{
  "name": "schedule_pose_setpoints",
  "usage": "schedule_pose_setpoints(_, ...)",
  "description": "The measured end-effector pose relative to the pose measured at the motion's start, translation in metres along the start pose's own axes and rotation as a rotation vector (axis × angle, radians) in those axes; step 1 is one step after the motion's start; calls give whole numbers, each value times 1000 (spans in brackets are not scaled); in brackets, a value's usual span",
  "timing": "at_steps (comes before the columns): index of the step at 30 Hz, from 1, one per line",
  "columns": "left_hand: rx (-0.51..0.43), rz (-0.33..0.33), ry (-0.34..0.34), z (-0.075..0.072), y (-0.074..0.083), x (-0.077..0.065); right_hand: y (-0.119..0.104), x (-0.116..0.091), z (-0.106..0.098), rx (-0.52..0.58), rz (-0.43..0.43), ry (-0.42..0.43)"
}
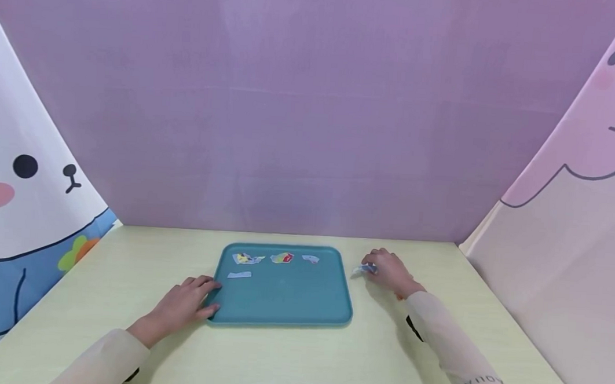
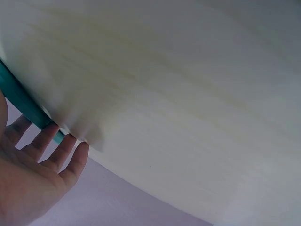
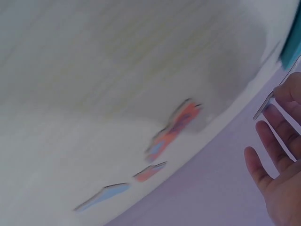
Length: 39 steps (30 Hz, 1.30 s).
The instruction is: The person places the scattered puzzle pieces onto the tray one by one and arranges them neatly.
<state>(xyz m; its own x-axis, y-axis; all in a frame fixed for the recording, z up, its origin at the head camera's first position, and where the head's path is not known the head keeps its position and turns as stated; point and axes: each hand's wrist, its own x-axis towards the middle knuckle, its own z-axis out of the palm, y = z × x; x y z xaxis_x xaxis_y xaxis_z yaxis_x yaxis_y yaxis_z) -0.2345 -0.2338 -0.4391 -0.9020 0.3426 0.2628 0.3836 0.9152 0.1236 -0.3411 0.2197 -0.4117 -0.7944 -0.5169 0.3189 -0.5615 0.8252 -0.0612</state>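
Note:
A blue-green tray [image 1: 291,301] lies on the table with several flat, irregular picture pieces on it. Along its far side are a yellow-and-blue piece [image 1: 246,258], a red-yellow-green piece [image 1: 282,258] and a small pale piece [image 1: 311,259]; a narrow pale strip [image 1: 239,275] sits nearer, at the left. My left hand [image 1: 187,301] rests on the tray's left rim, fingers spread. Just off the tray's right side, my right hand [image 1: 389,270] pinches a whitish-blue picture piece [image 1: 362,269] between thumb and forefinger. In the right wrist view this piece [image 3: 263,106] appears edge-on, its other fingers extended.
More pieces lie on the table by my right wrist: a long red-and-blue piece [image 3: 174,129], a small red one [image 3: 149,172] and a light blue one [image 3: 103,195]. A purple backdrop [image 1: 300,128] stands behind the pale table [image 1: 278,358]; printed cloths [image 1: 24,212] flank both sides.

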Motion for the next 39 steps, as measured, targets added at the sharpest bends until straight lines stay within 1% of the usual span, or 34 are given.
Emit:
schedule_pose_setpoints(4, 0, -1, -1, 0, 0, 0, -14, 5, -4, 11, -34, 4)
schedule_pose_setpoints(11, 2, 3, -4, -1, 0, 0, -35, 13, -1, -10, -77, 25)
schedule_pose_setpoints(20, -3, 0, 4, 1, -1, 0, -63, 26, 4, -25, -87, -62)
schedule_pose_setpoints(27, -2, -5, 5, 2, -2, 0, -81, 38, 13, -39, -116, -87)
schedule_pose_setpoints(34, -10, 6, 3, 2, -2, 1, -100, 49, 16, -66, -140, -128)
schedule_pose_setpoints(39, -11, 6, 4, 3, -2, 1, -111, 57, 19, -71, -175, -135)
